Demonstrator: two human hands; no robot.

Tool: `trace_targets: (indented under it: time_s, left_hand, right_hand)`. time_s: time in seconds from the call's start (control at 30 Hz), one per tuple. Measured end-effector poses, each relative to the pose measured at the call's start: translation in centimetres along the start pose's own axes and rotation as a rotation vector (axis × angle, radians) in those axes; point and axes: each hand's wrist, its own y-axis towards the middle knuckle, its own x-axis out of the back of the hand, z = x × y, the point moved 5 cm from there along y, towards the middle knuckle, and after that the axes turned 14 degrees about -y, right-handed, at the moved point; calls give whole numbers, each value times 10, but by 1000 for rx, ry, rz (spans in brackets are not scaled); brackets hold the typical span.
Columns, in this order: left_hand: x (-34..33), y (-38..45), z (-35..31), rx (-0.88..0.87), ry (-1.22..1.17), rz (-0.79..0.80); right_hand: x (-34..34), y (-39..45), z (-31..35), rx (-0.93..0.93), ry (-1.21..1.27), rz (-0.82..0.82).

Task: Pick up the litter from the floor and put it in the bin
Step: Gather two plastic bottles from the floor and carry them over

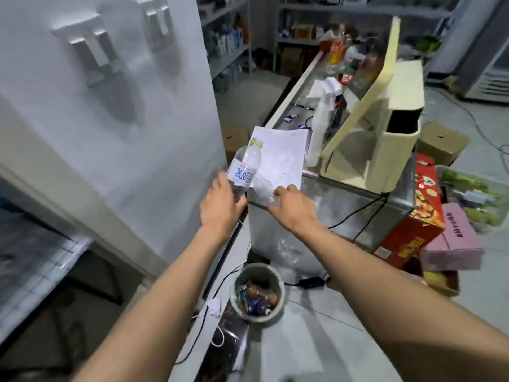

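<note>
Place: a small shop, seen from behind its counter.
Stock: goods are ranged on metal shelving (228, 37) at the back.
Fittings: a glass-topped counter (344, 188); a display fridge (487, 64).
Cartons: product boxes (413, 224) are stacked alongside.

Dim, cool indoor light, soft overall blur, perhaps from motion; wide-angle bending at edges.
</note>
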Motion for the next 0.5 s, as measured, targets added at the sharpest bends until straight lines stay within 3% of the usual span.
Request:
trace_targets:
  time_s: [0.23, 0.5]
  left_hand:
    - [-120, -55, 135, 206, -61, 122]
    - [-278, -67, 241, 298, -94, 215]
  right_hand:
    - [-170, 7, 10, 12, 27, 245]
    - [-364, 42, -9, -70, 35, 357]
